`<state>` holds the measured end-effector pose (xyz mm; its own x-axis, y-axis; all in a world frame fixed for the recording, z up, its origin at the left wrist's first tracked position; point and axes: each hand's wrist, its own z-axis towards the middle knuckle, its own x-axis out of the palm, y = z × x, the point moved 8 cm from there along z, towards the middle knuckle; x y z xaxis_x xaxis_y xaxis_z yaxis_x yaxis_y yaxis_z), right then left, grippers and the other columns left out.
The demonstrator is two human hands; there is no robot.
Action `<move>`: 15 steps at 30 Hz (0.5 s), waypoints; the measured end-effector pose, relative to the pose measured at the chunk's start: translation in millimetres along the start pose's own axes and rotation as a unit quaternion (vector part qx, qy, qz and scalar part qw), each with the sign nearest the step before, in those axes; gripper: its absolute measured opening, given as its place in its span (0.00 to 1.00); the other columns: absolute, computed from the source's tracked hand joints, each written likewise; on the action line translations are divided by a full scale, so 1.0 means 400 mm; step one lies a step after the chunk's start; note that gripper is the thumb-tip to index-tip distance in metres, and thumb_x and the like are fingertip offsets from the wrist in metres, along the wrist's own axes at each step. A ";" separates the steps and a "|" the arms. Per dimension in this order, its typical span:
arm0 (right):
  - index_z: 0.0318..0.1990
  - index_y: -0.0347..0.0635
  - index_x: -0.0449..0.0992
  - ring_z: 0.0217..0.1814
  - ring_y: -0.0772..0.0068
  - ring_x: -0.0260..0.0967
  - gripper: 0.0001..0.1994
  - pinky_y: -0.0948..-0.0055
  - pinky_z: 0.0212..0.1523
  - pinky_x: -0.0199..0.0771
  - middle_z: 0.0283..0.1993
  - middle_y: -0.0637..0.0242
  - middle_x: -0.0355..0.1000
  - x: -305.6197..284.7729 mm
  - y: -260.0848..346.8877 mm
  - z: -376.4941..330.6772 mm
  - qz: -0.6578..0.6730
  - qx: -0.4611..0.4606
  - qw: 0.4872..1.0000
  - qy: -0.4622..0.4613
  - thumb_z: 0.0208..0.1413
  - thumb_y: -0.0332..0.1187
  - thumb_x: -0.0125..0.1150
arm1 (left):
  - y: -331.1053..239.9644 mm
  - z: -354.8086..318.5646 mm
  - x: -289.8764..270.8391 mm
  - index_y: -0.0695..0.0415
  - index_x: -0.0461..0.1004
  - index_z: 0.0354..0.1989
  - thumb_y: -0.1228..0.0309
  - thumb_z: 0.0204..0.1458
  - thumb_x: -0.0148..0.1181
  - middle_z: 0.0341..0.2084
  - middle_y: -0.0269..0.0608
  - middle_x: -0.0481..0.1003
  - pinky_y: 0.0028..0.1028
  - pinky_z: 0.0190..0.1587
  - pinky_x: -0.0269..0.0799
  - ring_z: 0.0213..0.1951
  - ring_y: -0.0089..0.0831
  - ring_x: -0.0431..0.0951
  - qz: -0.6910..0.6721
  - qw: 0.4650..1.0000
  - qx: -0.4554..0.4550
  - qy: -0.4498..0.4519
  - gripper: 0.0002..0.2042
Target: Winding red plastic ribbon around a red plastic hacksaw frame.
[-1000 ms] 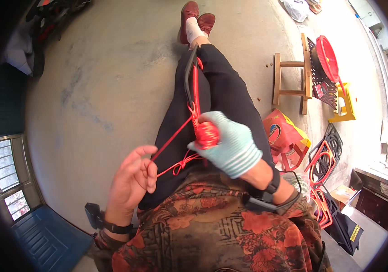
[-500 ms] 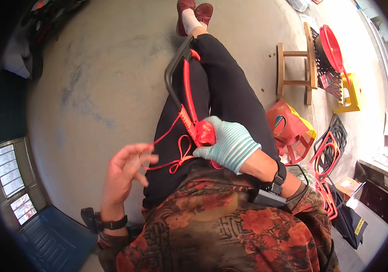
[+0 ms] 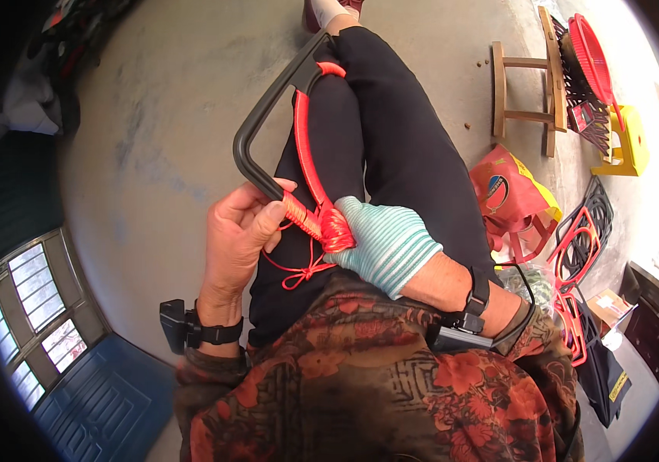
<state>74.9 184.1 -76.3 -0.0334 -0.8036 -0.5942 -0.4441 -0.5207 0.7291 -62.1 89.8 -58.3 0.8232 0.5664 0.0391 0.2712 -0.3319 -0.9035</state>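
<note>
a wooden stool (image 3: 526, 92) stands on the concrete floor (image 3: 168, 115) at one o'clock. a red round basket (image 3: 593, 58) and a yellow stool (image 3: 628, 142) lie at two o'clock. a red bag (image 3: 510, 192) sits at three o'clock, with black and red frames (image 3: 587, 239) just beyond it. a blue door (image 3: 95, 393) shows at eight o'clock.

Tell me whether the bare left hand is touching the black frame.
Touching. The head view shows the left hand with thumb and fingers closed on the black frame by its red-wrapped part.
</note>
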 end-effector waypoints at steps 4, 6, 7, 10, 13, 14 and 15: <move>0.42 0.36 0.69 0.33 0.44 0.76 0.22 0.54 0.32 0.76 0.29 0.48 0.76 0.000 0.004 0.000 -0.009 -0.011 1.000 -0.006 0.50 0.44 0.68 | 0.012 -0.009 0.006 0.65 0.76 0.49 0.72 0.58 0.62 0.24 0.29 0.71 0.16 0.21 0.56 0.21 0.13 0.63 -0.022 1.000 -0.002 -0.004 0.13; 0.42 0.36 0.69 0.33 0.44 0.76 0.21 0.54 0.32 0.76 0.29 0.49 0.76 0.000 0.005 0.002 -0.018 -0.003 1.000 0.001 0.51 0.44 0.67 | 0.015 -0.012 0.009 0.65 0.76 0.48 0.74 0.58 0.62 0.25 0.29 0.72 0.15 0.21 0.56 0.21 0.12 0.63 -0.032 0.999 -0.004 -0.004 0.12; 0.42 0.36 0.69 0.33 0.44 0.76 0.21 0.54 0.32 0.76 0.29 0.49 0.76 0.004 0.005 0.000 -0.018 0.001 1.000 0.002 0.51 0.44 0.67 | 0.021 -0.013 0.010 0.65 0.77 0.49 0.73 0.58 0.62 0.25 0.30 0.72 0.15 0.21 0.56 0.21 0.12 0.63 -0.033 0.999 -0.005 -0.005 0.12; 0.42 0.36 0.69 0.32 0.44 0.76 0.21 0.54 0.32 0.77 0.29 0.49 0.76 0.011 0.005 -0.001 -0.025 0.006 1.000 -0.004 0.51 0.44 0.67 | 0.044 -0.018 0.008 0.65 0.77 0.49 0.73 0.58 0.62 0.25 0.31 0.73 0.14 0.21 0.58 0.21 0.12 0.64 -0.035 0.999 -0.006 -0.008 0.13; 0.41 0.37 0.69 0.32 0.44 0.76 0.21 0.54 0.32 0.77 0.29 0.49 0.76 0.009 0.011 -0.003 -0.031 0.004 0.999 -0.009 0.51 0.43 0.67 | 0.044 -0.020 0.006 0.64 0.76 0.50 0.72 0.58 0.62 0.26 0.32 0.74 0.14 0.22 0.59 0.22 0.12 0.65 -0.038 0.999 -0.006 -0.002 0.13; 0.41 0.37 0.69 0.33 0.44 0.76 0.21 0.54 0.32 0.77 0.29 0.49 0.76 0.008 0.013 -0.002 -0.031 0.006 0.999 -0.006 0.51 0.44 0.67 | 0.042 -0.020 0.007 0.64 0.76 0.51 0.72 0.58 0.62 0.26 0.32 0.74 0.14 0.22 0.59 0.22 0.12 0.66 -0.038 0.999 -0.007 0.002 0.14; 0.41 0.37 0.69 0.33 0.44 0.76 0.21 0.54 0.32 0.77 0.28 0.49 0.76 0.007 0.010 -0.001 -0.032 0.008 0.999 -0.003 0.50 0.44 0.67 | 0.038 -0.019 0.007 0.64 0.77 0.49 0.72 0.58 0.63 0.25 0.32 0.74 0.14 0.22 0.59 0.22 0.12 0.66 -0.034 0.999 -0.005 -0.005 0.13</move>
<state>73.5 179.6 -74.8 -0.0097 -0.7663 -0.6424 -0.4594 -0.5672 0.6836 -51.7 80.6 -68.8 0.7973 0.5960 0.0954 0.3313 -0.2999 -0.8946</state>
